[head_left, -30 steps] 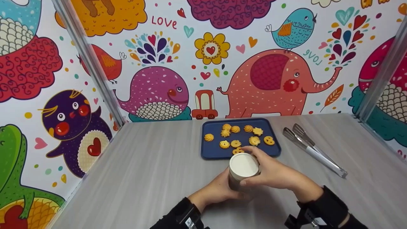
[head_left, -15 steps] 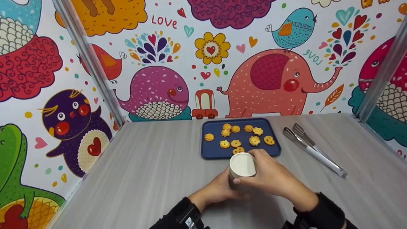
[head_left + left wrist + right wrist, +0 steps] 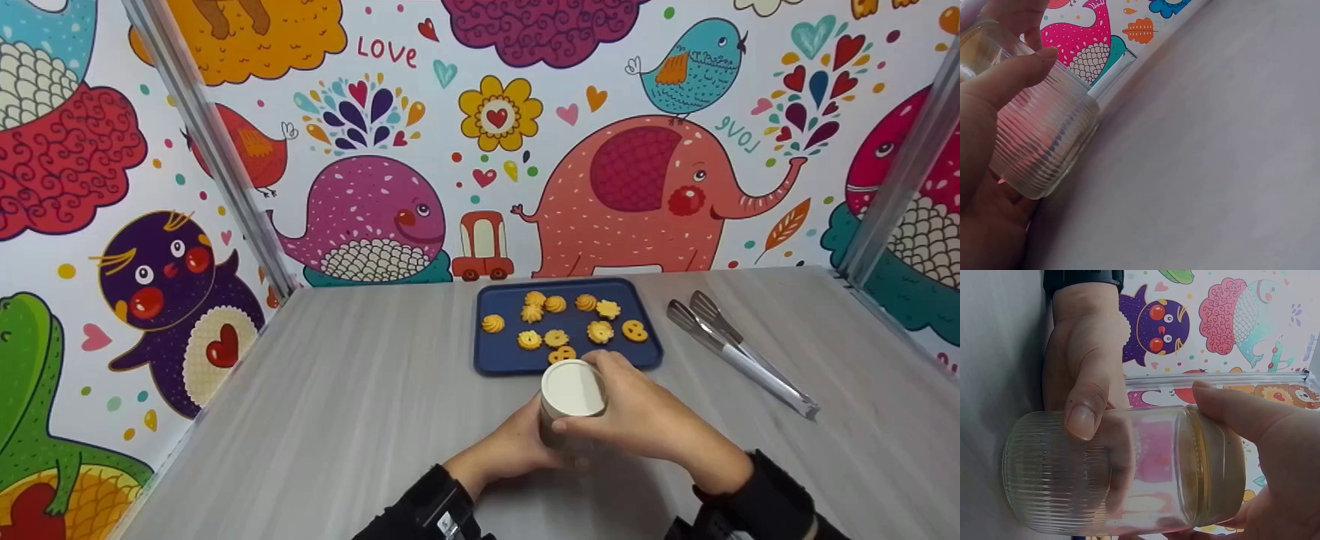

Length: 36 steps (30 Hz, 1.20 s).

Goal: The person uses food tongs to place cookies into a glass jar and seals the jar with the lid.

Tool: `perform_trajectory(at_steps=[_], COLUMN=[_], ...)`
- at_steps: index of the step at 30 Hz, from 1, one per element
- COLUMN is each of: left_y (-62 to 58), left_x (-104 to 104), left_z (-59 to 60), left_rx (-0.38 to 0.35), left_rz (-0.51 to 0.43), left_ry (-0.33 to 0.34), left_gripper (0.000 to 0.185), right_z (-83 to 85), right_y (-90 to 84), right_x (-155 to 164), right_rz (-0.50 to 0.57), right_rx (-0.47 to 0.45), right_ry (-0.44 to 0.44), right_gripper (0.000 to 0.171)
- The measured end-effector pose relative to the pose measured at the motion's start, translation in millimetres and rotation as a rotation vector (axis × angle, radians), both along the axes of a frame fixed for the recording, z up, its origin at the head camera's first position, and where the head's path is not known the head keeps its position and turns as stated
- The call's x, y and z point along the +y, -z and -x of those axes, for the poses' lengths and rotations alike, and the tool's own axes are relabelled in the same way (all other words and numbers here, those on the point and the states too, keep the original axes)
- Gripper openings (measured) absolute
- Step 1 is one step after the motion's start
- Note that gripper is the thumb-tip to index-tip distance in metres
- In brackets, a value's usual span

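Barely anything shifts: the left hand still grips the ribbed glass jar while the right hand stays curled round its lid, probably mid-twist.

From the head view, the right hand and the lid hide most of the jar. The left hand shows only partly behind it. One biscuit is half covered by the lid.
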<state>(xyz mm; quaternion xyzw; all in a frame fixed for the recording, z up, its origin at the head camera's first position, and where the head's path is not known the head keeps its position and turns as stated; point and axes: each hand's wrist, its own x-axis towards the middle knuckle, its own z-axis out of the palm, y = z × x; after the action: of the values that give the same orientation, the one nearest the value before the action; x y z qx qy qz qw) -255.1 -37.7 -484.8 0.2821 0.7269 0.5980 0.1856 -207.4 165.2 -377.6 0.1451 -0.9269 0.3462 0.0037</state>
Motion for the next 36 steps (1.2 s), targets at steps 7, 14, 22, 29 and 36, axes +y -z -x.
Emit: perform_trajectory(at_steps=[7,14,22,29,36], left_y=[0.1,0.4,0.8,0.8,1.4], left_x=[0,0,1,1,0], left_z=[0.2,-0.1,0.8,1.7,1.2], left_rx=[-0.008,0.001,0.010,0.008,0.001], left_rz=[-0.001,0.004,0.038,0.044,0.029], left_ry=[-0.005,-0.015,-0.027,-0.025,-0.024], left_gripper=[0.110,0.110,0.109,0.109,0.107], right_z=[4.6,8.9,14.4,18.9,17.3], right_y=[0.7,2.1,2.0,1.9,1.4], right_x=[4,10,16,20,19], right_rz=[0.030,0.072,0.125,0.166,0.172], right_rx=[-0.007,0.002,-0.041,-0.103,-0.113], right_ry=[-0.053,-0.136,-0.219,-0.267,-0.268], right_gripper=[0.087,0.089,0.094,0.095,0.093])
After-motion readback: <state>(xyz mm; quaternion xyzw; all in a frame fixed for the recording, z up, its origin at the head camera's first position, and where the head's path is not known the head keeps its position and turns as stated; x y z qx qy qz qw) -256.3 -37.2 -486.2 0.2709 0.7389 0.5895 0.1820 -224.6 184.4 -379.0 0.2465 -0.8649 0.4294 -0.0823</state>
